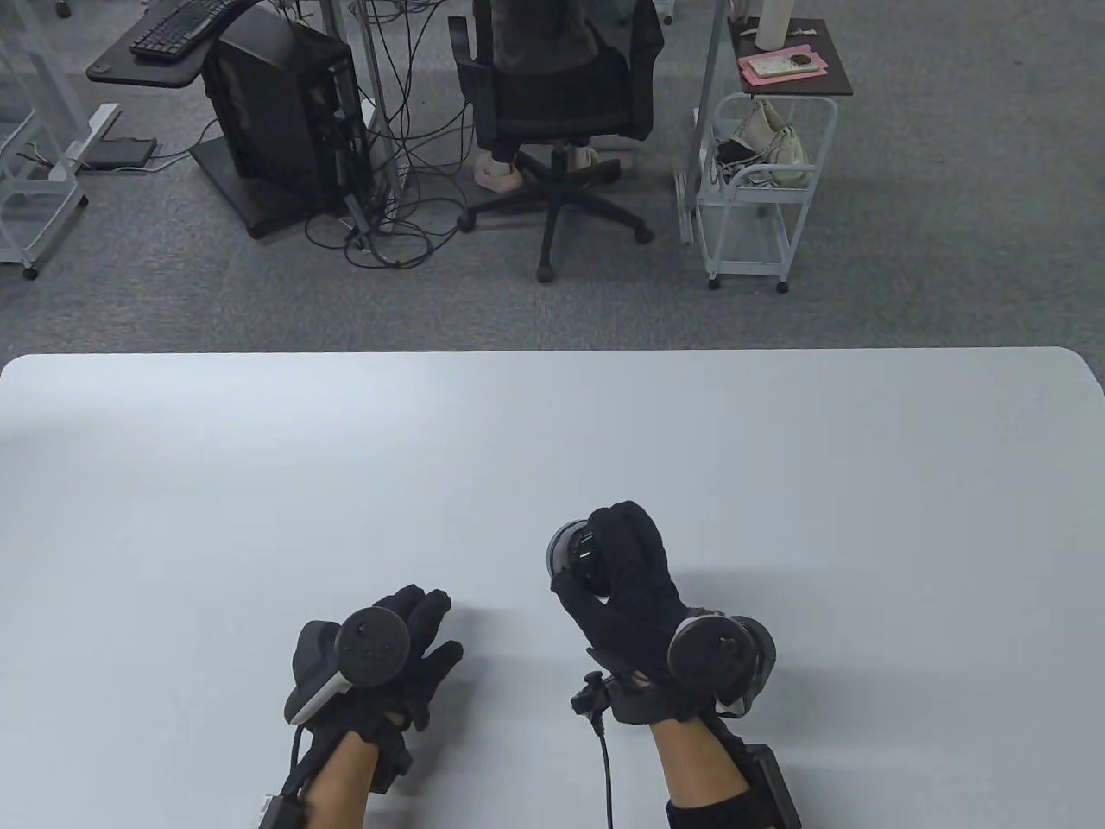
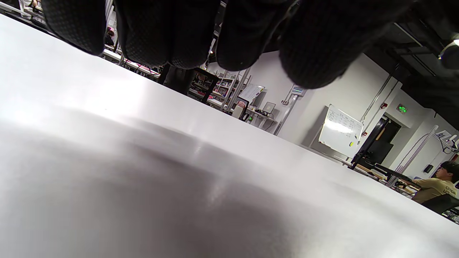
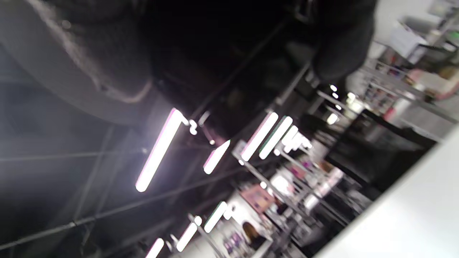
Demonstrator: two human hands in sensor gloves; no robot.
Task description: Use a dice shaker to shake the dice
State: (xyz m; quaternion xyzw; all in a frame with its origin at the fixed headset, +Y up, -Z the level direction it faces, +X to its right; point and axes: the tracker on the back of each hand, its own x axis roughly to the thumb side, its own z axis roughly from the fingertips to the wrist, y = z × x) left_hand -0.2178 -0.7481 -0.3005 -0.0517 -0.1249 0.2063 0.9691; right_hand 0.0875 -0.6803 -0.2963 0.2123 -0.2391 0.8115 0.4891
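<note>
My right hand (image 1: pixel 617 561) grips a dark dice shaker (image 1: pixel 570 553) and holds it above the white table (image 1: pixel 552 432), its round end pointing left. The fingers wrap over most of it, so the dice are hidden. In the right wrist view the image is blurred and tilted toward the ceiling lights; only dark glove (image 3: pixel 340 46) and a dark mass show at the top. My left hand (image 1: pixel 414 643) lies palm down on the table to the left of the right hand, holding nothing. Its fingertips (image 2: pixel 315 53) hang just above the tabletop in the left wrist view.
The table's far edge (image 1: pixel 552 351) runs across the middle of the table view. Beyond it on the floor stand an office chair (image 1: pixel 561 112), a computer tower (image 1: pixel 276 112) with cables, and a white wire cart (image 1: pixel 760 181).
</note>
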